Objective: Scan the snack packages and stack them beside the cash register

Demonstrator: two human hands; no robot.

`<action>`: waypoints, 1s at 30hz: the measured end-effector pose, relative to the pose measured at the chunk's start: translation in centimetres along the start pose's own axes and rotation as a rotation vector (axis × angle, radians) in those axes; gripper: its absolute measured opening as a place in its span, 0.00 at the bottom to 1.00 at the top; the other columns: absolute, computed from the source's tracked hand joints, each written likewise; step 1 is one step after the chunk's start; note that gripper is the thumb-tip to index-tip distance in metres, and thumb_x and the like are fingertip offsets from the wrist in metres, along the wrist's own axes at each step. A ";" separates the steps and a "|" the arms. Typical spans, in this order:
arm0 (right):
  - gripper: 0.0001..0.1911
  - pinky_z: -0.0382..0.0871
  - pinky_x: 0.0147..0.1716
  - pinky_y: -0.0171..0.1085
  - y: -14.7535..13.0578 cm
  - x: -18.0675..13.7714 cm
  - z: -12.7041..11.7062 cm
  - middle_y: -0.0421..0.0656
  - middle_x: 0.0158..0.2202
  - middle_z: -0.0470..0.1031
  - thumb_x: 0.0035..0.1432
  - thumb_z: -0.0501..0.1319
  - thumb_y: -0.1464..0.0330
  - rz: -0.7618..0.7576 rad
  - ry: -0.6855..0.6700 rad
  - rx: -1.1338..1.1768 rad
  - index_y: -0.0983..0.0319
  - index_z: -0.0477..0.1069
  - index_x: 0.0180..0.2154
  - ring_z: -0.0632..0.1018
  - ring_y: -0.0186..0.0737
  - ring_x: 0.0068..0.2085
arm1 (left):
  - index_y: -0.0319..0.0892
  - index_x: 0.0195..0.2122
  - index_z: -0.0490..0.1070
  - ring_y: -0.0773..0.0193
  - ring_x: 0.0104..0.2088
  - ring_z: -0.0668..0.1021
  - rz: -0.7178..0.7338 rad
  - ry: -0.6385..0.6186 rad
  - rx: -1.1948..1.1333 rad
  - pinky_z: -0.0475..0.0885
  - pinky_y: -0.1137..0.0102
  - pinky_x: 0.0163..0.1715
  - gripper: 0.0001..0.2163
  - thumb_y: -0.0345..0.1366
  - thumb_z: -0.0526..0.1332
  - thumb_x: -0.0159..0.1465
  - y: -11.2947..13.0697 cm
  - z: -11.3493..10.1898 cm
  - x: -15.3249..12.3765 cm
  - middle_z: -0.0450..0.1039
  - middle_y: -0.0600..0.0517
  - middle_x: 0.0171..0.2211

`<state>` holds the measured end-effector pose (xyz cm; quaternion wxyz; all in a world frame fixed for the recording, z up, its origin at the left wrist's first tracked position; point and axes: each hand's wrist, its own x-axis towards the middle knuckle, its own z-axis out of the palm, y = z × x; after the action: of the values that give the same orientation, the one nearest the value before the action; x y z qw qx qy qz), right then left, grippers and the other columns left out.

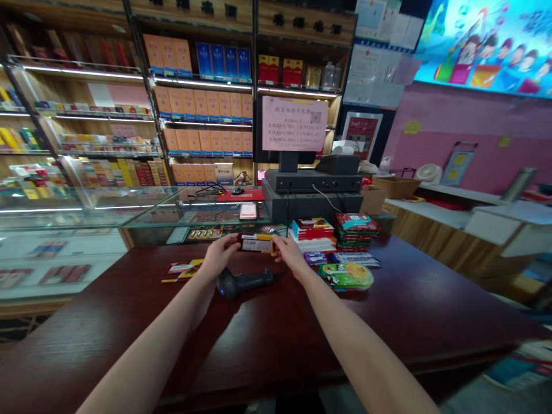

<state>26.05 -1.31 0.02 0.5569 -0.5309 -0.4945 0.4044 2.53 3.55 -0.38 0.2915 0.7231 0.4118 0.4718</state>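
Observation:
Between my hands is a small dark red and yellow snack packet [257,243], its pale label side turned toward me. My left hand [222,253] pinches its left end, and my right hand [288,253] grips the yellow right end. Just below, a black barcode scanner [245,282] with a small blue light lies on the dark red counter [276,345]. To the left, partly behind my left forearm, rest similar red and yellow packets [183,269]. Right of my right hand lie a purple packet [315,258], a blue-white packet [356,259] and a green packet [345,276].
Stacked red and white boxes [313,229] and red-green packets [356,230] stand at the counter's back. Behind them is a dark cash register [313,198] with a pink sign [294,124]. A glass display case [150,221] borders the left. Shelves hold boxed goods.

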 end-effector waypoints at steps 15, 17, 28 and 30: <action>0.34 0.68 0.57 0.51 2.4 -3.3 1.3 0.49 0.59 0.73 0.60 0.64 0.64 -0.414 -0.350 -0.430 0.54 0.59 0.66 0.74 0.47 0.59 | 0.43 0.46 0.75 0.57 0.38 0.81 -0.138 0.131 -0.058 0.74 0.61 0.44 0.22 0.49 0.64 0.54 -4.9 -5.3 -0.7 0.81 0.49 0.36; 0.39 0.63 0.61 0.53 2.2 -4.4 0.9 0.49 0.61 0.72 0.57 0.68 0.64 -0.536 -0.452 -0.571 0.53 0.57 0.67 0.71 0.49 0.61 | 0.43 0.46 0.75 0.57 0.38 0.81 -0.145 0.146 -0.065 0.75 0.62 0.43 0.22 0.49 0.65 0.53 -5.2 -5.7 -0.9 0.81 0.50 0.36; 0.35 0.61 0.59 0.50 2.6 -5.1 2.2 0.49 0.55 0.75 0.60 0.60 0.72 -0.739 -0.567 -0.935 0.58 0.56 0.68 0.74 0.47 0.55 | 0.41 0.46 0.74 0.58 0.38 0.81 -0.149 0.196 -0.147 0.75 0.61 0.45 0.24 0.51 0.66 0.52 -5.8 -6.3 -1.4 0.80 0.50 0.35; 0.35 0.61 0.57 0.48 2.5 -5.2 2.6 0.49 0.54 0.75 0.61 0.60 0.71 -0.745 -0.553 -0.965 0.58 0.56 0.68 0.74 0.48 0.54 | 0.41 0.46 0.74 0.58 0.39 0.81 -0.151 0.222 -0.157 0.75 0.61 0.46 0.25 0.52 0.67 0.52 -5.9 -6.4 -1.6 0.80 0.50 0.36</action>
<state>22.73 -5.63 -3.27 0.2123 -0.3910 -0.8947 0.0397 -5.59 5.31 -3.44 0.3346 0.6086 0.4562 0.5563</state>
